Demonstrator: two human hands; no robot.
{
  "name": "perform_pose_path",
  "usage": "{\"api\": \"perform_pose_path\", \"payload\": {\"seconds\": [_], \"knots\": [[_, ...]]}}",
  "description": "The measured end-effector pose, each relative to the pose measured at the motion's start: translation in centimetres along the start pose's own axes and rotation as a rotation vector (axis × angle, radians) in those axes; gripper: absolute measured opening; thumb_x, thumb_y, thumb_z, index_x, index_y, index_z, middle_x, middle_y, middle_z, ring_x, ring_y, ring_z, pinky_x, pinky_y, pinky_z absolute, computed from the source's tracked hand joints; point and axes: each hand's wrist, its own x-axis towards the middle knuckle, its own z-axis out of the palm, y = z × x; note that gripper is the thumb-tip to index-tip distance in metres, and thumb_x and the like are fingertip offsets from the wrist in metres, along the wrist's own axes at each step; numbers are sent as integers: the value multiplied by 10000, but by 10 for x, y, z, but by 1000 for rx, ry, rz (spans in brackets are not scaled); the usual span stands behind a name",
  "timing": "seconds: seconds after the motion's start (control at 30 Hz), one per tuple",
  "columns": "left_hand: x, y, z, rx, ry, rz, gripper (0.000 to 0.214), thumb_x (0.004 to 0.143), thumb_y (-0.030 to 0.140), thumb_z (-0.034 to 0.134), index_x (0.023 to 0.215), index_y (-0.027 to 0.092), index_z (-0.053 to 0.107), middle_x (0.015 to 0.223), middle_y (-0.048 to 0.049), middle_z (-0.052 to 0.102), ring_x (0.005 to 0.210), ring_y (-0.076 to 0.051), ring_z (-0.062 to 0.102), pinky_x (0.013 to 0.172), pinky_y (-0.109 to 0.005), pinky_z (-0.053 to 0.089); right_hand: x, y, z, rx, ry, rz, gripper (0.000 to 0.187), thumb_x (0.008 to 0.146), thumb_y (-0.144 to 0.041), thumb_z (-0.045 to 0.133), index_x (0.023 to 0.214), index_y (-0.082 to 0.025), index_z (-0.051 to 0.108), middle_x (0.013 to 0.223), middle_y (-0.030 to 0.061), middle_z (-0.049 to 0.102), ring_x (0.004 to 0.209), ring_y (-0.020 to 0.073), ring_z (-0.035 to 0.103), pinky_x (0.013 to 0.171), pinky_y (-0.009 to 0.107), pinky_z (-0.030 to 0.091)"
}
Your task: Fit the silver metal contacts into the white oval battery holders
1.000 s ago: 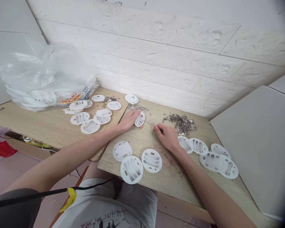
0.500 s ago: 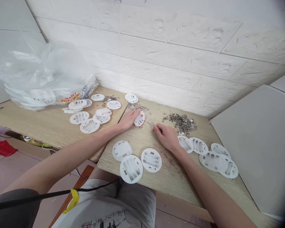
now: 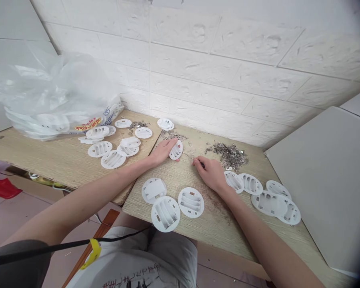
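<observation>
My left hand (image 3: 163,151) grips a round white battery-holder disc (image 3: 177,151) and keeps it tilted on the wooden table (image 3: 198,230). My right hand (image 3: 211,173) is closed around a thin tool with a dark handle (image 3: 198,161), whose metal tip points at the disc. Three more white discs (image 3: 165,213) lie near the table's front edge, between my arms. Several discs (image 3: 268,202) lie to the right of my right wrist. A pile of small metal contacts (image 3: 230,153) sits just beyond my right hand.
A second table (image 3: 48,158) at the left carries several white discs (image 3: 112,159) and a clear plastic bag (image 3: 52,100) of more discs. A white brick wall (image 3: 228,72) runs behind. A grey panel (image 3: 327,180) stands at the right. A black cable with yellow tape (image 3: 93,248) crosses my lap.
</observation>
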Motion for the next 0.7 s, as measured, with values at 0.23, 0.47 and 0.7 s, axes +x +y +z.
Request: {"api": "perform_pose_path", "payload": {"seconds": [0.23, 0.47, 0.7], "knots": [[-2, 6, 2, -12, -14, 0, 412, 914, 396, 376, 695, 158, 632, 661, -84, 649, 565, -220, 626, 649, -354, 477, 2, 5, -1, 165, 56, -4, 362, 894, -367, 384, 692, -185, 624, 575, 19, 584, 553, 144, 480, 557, 254, 259], [-2, 2, 0, 38, -1, 28, 409, 910, 421, 376, 715, 156, 620, 655, -80, 640, 596, -218, 630, 657, -344, 470, 1, 5, -3, 209, 23, -15, 354, 876, -380, 399, 667, -186, 609, 541, 2, 536, 534, 133, 440, 554, 253, 258], [-4, 1, -1, 67, -33, 60, 382, 895, 463, 395, 748, 175, 599, 665, -70, 644, 637, -207, 629, 664, -314, 463, 0, 2, -5, 169, -2, 2, 354, 879, -384, 398, 669, -187, 602, 543, 5, 537, 530, 133, 432, 548, 255, 243]]}}
